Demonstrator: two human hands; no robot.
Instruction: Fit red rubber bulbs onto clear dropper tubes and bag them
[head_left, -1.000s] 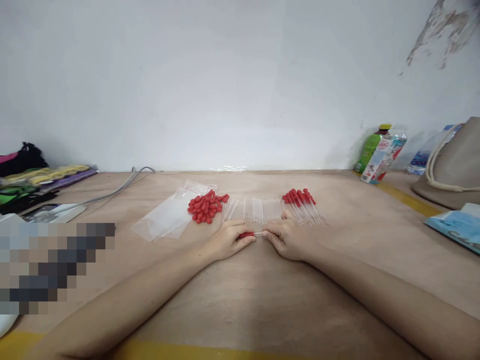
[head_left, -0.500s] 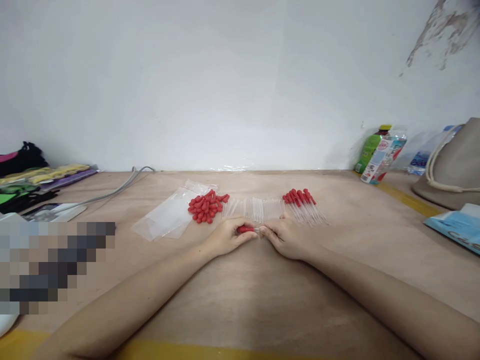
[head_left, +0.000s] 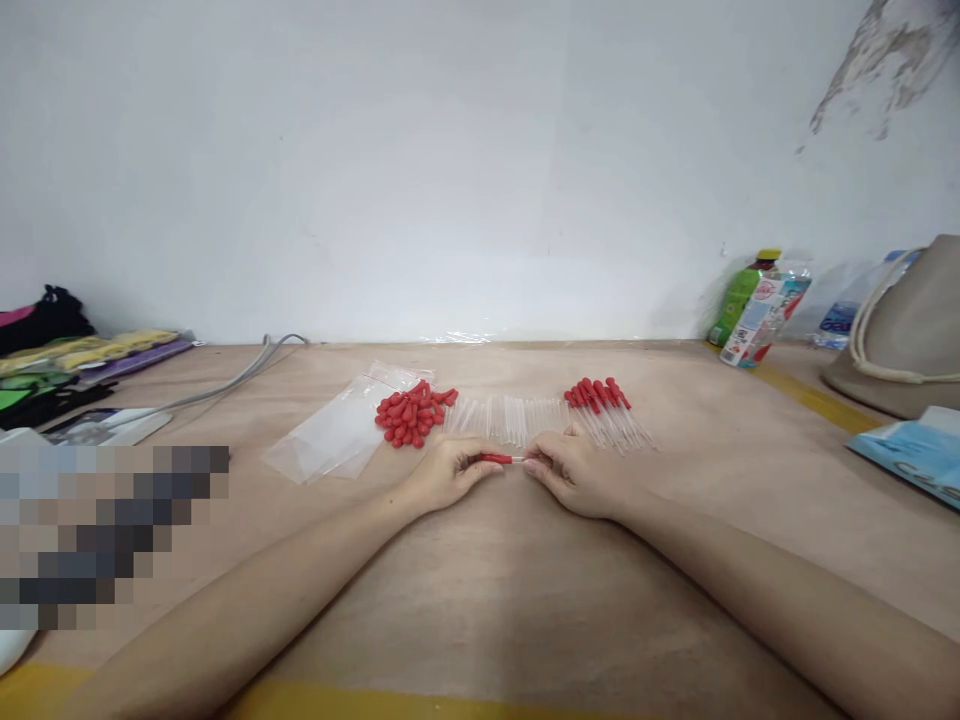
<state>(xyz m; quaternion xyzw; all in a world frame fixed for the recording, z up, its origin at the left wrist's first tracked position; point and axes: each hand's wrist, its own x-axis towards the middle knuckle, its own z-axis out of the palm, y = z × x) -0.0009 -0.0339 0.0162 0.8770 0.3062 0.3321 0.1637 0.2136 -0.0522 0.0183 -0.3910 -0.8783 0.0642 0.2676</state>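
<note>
My left hand (head_left: pixel 448 472) pinches a red rubber dropper bulb (head_left: pixel 496 458), whose narrow neck points right. A thin clear dropper tube (head_left: pixel 518 460) meets that neck, and my right hand (head_left: pixel 571 472) pinches the tube's other part, mostly hidden by the fingers. Behind the left hand lies a heap of loose red bulbs (head_left: pixel 409 412). A row of clear tubes (head_left: pixel 506 418) lies side by side just beyond both hands. To the right of that row, several droppers with red bulbs on clear tubes (head_left: pixel 604 408) lie together.
A clear plastic bag (head_left: pixel 330 430) lies left of the heap. A grey cable (head_left: pixel 232 382) and folded cloth items (head_left: pixel 112 350) are at the far left. At right stand a green bottle (head_left: pixel 739 305), a carton (head_left: pixel 766 320), a beige bag (head_left: pixel 911 330) and a blue packet (head_left: pixel 911 452).
The fingers of my left hand have slid back left, so more of the red neck shows. The tube now sits at the neck; my right hand has shifted slightly right.
</note>
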